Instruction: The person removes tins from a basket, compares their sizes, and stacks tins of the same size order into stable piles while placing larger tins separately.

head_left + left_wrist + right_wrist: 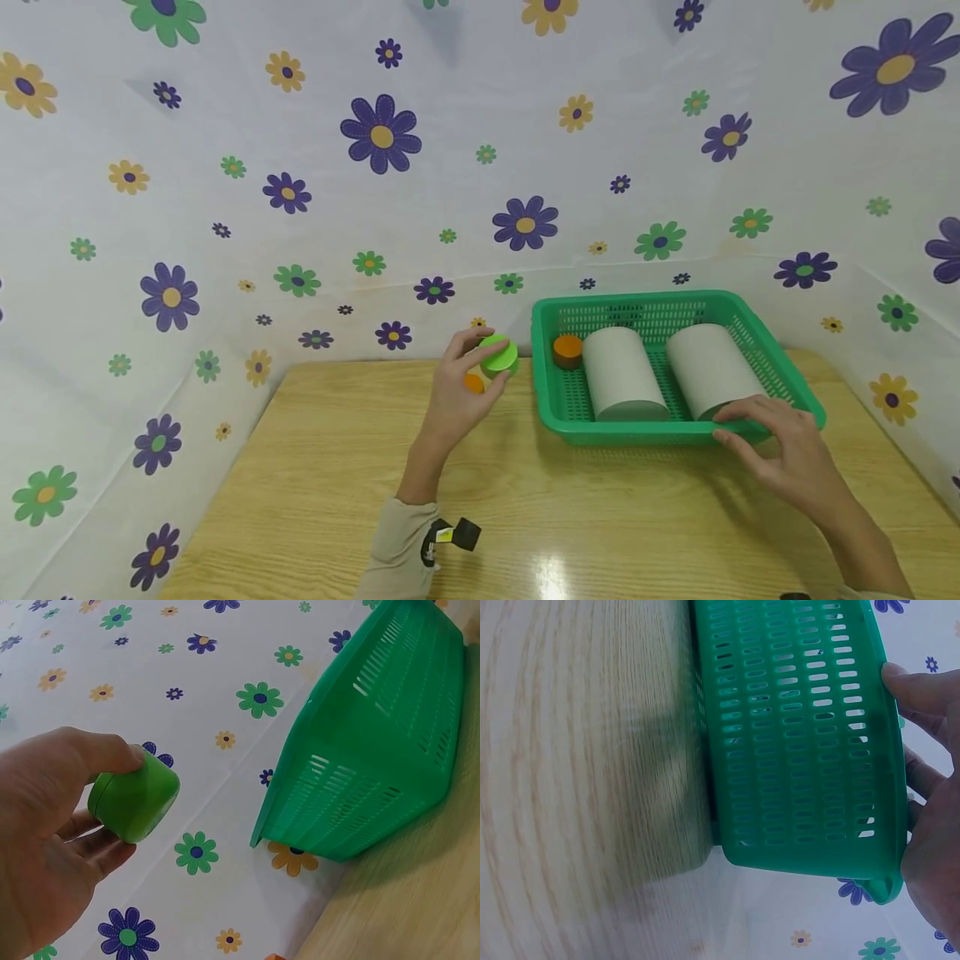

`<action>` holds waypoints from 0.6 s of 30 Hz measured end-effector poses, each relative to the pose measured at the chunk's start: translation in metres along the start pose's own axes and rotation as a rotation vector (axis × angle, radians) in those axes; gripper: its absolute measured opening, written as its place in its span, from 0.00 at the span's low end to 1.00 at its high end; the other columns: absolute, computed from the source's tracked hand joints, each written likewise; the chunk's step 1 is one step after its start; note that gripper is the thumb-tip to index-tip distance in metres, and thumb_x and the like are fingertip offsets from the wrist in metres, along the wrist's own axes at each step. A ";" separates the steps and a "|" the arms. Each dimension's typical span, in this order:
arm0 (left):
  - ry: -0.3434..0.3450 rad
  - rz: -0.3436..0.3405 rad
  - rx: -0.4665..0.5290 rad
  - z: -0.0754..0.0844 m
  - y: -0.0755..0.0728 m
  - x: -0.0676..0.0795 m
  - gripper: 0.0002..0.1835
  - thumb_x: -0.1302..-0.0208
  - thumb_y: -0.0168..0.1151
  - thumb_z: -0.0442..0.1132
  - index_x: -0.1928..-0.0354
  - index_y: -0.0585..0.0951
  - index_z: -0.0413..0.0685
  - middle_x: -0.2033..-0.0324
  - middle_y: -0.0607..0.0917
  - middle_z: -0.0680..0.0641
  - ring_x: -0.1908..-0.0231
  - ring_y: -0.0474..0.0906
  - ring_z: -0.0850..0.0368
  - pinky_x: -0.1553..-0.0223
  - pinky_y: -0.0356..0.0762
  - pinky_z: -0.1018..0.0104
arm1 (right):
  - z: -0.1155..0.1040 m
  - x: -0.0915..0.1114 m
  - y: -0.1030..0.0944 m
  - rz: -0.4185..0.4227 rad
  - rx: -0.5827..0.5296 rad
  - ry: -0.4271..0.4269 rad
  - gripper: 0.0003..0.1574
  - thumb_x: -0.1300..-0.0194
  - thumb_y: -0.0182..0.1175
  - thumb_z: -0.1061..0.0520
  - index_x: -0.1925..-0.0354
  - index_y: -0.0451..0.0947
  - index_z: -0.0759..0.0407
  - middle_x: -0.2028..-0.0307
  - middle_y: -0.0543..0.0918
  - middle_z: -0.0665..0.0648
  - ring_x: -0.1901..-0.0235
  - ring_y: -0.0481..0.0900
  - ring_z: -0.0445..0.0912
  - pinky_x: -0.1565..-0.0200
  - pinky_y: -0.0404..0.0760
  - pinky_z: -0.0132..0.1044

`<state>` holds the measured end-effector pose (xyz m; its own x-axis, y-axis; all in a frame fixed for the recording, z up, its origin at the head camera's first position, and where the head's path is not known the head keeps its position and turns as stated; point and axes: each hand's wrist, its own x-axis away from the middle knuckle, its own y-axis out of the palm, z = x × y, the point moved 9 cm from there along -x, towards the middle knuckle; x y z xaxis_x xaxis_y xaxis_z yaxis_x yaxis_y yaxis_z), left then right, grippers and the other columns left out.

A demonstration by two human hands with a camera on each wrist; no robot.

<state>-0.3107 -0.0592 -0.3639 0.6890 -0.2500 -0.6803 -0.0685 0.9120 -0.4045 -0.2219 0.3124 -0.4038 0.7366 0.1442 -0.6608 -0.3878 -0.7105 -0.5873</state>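
Observation:
My left hand (467,392) pinches a small round green container (500,356) between thumb and fingers, above the table's far edge. In the left wrist view the container (139,796) has a lighter green side and a seam near one end. My right hand (787,450) grips the near rim of a green plastic basket (637,432) close to its right corner, thumb outside and fingers over the rim. Inside the basket lie two white cylinders, a left one (624,367) and a right one (708,362), beside a small round orange container (567,350).
A second small orange thing (472,383) is on the table behind my left hand, partly covered by it. The wooden table (300,483) meets a white flower-print cloth (315,133) at its back and sides.

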 end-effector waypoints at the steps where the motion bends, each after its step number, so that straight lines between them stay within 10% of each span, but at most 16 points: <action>1: -0.008 0.009 -0.011 -0.002 -0.003 0.001 0.22 0.41 0.73 0.26 0.43 0.85 0.39 0.39 0.77 0.39 0.36 0.74 0.45 0.35 0.74 0.60 | 0.000 0.000 0.000 0.001 0.000 -0.003 0.24 0.57 0.76 0.73 0.62 0.85 0.52 0.61 0.86 0.47 0.50 0.71 0.26 0.50 0.59 0.48; 9: -0.058 0.063 0.006 -0.019 -0.020 0.005 0.21 0.40 0.73 0.28 0.43 0.85 0.39 0.39 0.78 0.36 0.37 0.75 0.47 0.36 0.75 0.62 | -0.002 -0.001 0.000 0.005 0.000 -0.036 0.26 0.59 0.76 0.74 0.62 0.85 0.52 0.63 0.86 0.50 0.51 0.72 0.25 0.48 0.59 0.32; 18: -0.094 0.122 0.028 -0.038 -0.031 0.013 0.20 0.39 0.74 0.29 0.44 0.86 0.40 0.41 0.79 0.37 0.38 0.75 0.41 0.36 0.76 0.53 | 0.002 0.001 0.000 0.013 0.007 -0.006 0.27 0.59 0.77 0.73 0.62 0.85 0.50 0.62 0.86 0.49 0.50 0.71 0.25 0.51 0.57 0.37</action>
<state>-0.3268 -0.1030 -0.3832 0.7411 -0.1064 -0.6629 -0.1367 0.9427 -0.3042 -0.2224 0.3137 -0.4050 0.7281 0.1387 -0.6713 -0.4013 -0.7077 -0.5815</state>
